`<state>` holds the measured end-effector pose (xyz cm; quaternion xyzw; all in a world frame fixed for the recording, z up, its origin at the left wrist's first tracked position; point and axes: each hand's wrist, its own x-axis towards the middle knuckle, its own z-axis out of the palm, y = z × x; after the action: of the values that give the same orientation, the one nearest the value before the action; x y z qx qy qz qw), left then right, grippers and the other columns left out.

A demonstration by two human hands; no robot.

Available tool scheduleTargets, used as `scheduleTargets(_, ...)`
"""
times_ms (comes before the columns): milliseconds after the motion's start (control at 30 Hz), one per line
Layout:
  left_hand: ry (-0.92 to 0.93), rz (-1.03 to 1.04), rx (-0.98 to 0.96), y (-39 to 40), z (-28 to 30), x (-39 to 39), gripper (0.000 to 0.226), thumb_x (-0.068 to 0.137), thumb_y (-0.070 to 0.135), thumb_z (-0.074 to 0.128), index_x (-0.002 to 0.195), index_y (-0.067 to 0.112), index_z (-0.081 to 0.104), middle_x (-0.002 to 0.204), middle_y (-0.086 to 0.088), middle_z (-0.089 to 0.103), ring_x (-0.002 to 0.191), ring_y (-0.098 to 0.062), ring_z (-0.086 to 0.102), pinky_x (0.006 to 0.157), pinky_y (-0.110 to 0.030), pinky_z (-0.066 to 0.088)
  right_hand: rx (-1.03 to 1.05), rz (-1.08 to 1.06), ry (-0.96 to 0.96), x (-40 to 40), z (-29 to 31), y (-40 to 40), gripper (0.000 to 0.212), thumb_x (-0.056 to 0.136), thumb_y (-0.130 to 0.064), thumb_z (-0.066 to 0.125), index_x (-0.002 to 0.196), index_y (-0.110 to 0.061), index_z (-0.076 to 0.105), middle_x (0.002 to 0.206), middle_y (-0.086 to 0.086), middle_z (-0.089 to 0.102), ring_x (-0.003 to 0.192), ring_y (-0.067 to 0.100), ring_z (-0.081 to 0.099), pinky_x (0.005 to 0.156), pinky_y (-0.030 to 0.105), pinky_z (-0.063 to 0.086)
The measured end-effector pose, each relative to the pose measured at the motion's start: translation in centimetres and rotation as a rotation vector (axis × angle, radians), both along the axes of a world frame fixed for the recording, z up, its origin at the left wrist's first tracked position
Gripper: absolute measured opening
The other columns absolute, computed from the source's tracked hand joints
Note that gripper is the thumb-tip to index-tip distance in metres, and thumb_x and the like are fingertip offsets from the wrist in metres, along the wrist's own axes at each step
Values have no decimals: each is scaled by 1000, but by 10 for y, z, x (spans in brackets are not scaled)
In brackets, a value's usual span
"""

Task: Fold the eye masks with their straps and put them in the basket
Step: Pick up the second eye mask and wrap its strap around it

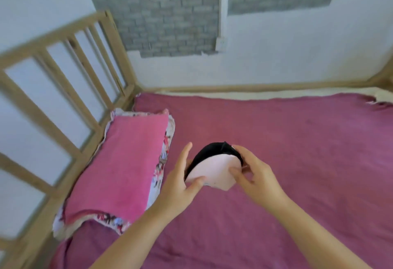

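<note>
Both forearms enter from bottom edge. Left hand (pixel 180 181) pinches lower left edge of mask (pixel 214 171), thumb on pale pink face, fingers behind. Right hand (pixel 255 175) clamps right edge of mask, thumb on pink side, fingers wrapped over black side. Mask held in air between hands, folded, black part at back. Under grip: purple sheet (pixel 297 162). Left of grip: pink pillow (pixel 119 166). Farther left: wooden rail (pixel 63 90). Behind all: wall (pixel 276 56).
</note>
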<state>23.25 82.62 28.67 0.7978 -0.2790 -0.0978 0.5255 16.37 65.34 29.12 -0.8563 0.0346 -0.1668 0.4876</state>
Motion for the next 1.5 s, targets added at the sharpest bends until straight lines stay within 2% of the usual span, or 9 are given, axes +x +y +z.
scheduleTargets(133, -107, -59, 3, 2, 36, -4, 69, 75, 28, 66, 110, 67, 20, 109, 21, 51, 110, -9, 54, 92, -24, 43, -246, 94, -232, -22, 43, -11, 43, 84, -17, 43, 126, -24, 44, 107, -15, 51, 95, -14, 49, 80, 1, 41)
scheduleTargets(467, -257, -304, 185, 14, 79, -2, 77, 81, 8, 64, 110, 59, 13, 87, 20, 55, 76, 16, 55, 75, -2, 40, -751, 169, 41, -41, 93, 0, 20, 85, -3, 50, 99, -4, 64, 103, 10, 58, 87, 24, 55, 79, 34, 47)
scheduleTargets(600, -232, -290, 121, 15, 78, 3, 79, 80, 2, 63, 111, 57, 14, 77, 16, 57, 62, 14, 55, 63, 0, 40, -22, 283, 63, -50, 89, -14, 7, 77, -12, 56, 77, -19, 59, 109, -19, 52, 102, 1, 53, 84, 12, 44)
scheduleTargets(733, -225, -297, 87, 9, 81, -2, 73, 81, -2, 60, 114, 50, 21, 67, 12, 55, 52, 10, 53, 56, -2, 40, 659, 471, -75, -54, 78, -18, 9, 54, -23, 70, 61, -20, 64, 85, -8, 72, 81, 12, 64, 70, 19, 52)
scheduleTargets(933, -241, -279, 163, 4, 76, -2, 71, 82, 7, 61, 123, 50, 22, 81, -10, 55, 75, -19, 53, 77, -8, 37, 391, 237, 65, -55, 72, -13, 11, 61, -7, 53, 65, -13, 45, 42, -11, 56, 46, 2, 49, 52, 17, 38)
scheduleTargets(1067, -246, -209, 203, 9, 80, -4, 67, 83, 5, 58, 134, 36, 28, 127, -19, 53, 120, -33, 49, 101, -40, 38, 329, 37, -37, -51, 74, -13, 36, 75, 9, 61, 80, -26, 52, 51, -14, 68, 50, -3, 58, 55, 9, 46)
scheduleTargets(1167, -333, -240, 156, 14, 83, -9, 66, 85, 0, 54, 130, 42, 29, 135, 4, 50, 120, -23, 49, 104, -19, 35, 807, -88, -325, -44, 81, -12, 32, 78, 12, 51, 74, -19, 53, 45, -9, 64, 48, 1, 60, 52, 13, 48)
scheduleTargets(1300, -374, -240, 160, 21, 74, -2, 42, 85, -5, 51, 112, 27, 58, 91, 12, 52, 85, 14, 47, 74, 8, 31, 1373, -155, -465, -41, 86, -16, 29, 88, 3, 35, 76, -19, 51, 43, -9, 59, 47, 7, 57, 53, 19, 50)
scheduleTargets(1500, -263, -148, 230, 34, 60, 7, 29, 81, 2, 61, 107, 14, 66, 84, 3, 51, 85, -10, 52, 69, 1, 34, 762, -40, -41, -41, 80, -8, 31, 84, 11, 41, 76, -15, 55, 43, -6, 52, 36, 6, 43, 41, 15, 41)
